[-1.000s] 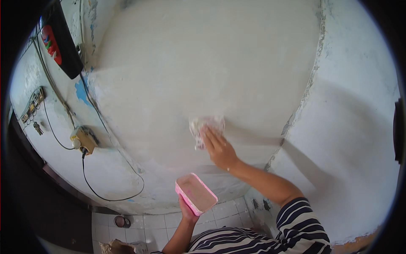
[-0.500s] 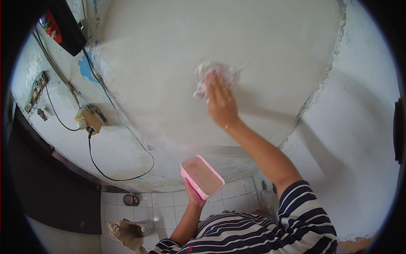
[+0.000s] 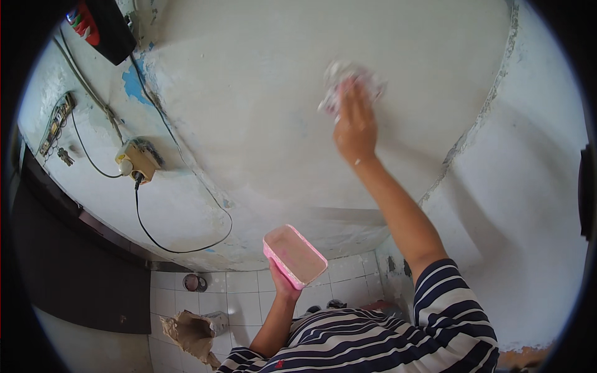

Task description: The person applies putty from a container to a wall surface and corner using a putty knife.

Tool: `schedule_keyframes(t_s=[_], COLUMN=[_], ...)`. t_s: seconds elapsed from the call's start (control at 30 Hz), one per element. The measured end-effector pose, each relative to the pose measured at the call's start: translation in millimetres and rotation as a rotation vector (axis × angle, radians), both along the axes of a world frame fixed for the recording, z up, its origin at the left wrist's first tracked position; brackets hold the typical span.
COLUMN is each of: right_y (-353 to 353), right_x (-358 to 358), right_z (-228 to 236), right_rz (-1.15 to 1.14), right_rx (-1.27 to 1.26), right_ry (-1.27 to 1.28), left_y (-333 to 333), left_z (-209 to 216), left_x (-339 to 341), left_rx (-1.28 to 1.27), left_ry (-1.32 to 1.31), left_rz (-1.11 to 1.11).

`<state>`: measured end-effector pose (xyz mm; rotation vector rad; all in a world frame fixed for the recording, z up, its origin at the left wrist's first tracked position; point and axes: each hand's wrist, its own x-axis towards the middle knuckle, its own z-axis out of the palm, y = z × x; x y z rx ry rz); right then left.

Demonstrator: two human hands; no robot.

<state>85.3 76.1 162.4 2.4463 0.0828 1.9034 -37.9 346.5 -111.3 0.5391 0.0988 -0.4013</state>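
My right hand (image 3: 357, 126) is raised to the pale plastered wall (image 3: 249, 81) and holds a crumpled white and reddish cloth (image 3: 336, 76) flat against it. The cloth and fingertips are blurred by motion. Lower down, my left hand (image 3: 283, 283) grips a pink rectangular plastic tub (image 3: 278, 263) by its side, away from the wall. Cloudy greyish-brown liquid fills part of the tub, which is tilted slightly. Pale smears mark its rim.
On the left wall hang a socket block (image 3: 138, 163) with plugs, a looped black cable (image 3: 214, 247), a power strip (image 3: 56, 124), keys (image 3: 64, 156) and a dark box (image 3: 111, 34). A torn paper bag (image 3: 189, 339) and a small can (image 3: 194, 283) stand on the tiled floor (image 3: 242, 304).
My right hand and the cloth have moved up and to the right across the wall. The left hand still holds the tub in nearly the same place.
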Motion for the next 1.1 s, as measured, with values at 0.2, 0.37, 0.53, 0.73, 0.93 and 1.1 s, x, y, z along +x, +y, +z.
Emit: schedule_keyframes(t_s=[0.2, 0.37, 0.53, 0.73, 0.93, 1.1], right_y=[46.8, 51.5, 13.4, 47.9, 68.8, 30.6], right_x=[-38.3, -72.5, -23.4, 10.7, -58.8, -98.2], right_z=[-158.3, -81.5, 67.4, -71.0, -157.4, -59.6], right_rz=[0.174, 0.214, -0.053, 0.000, 0.269, 0.719], right_rx=[0.018, 0.115, -0.049, -0.107, 0.105, 1.130], right_ry=[0.299, 0.122, -0.198, 0.112, 0.422, 0.247], left_y=[8.7, 12.6, 15.4, 13.9, 22.4, 27.8], left_z=[0.9, 1.8, -9.6, -7.9, -7.3, -6.1], left_x=[2.8, 5.6, 6.0, 10.1, 10.8, 6.8], left_rx=[-0.015, -0.026, -0.008, -0.015, 0.002, 0.004], left_ry=[0.006, -0.030, 0.006, 0.000, 0.020, 0.015], left_rz=[-0.046, -0.017, -0.069, -0.079, -0.116, -0.118])
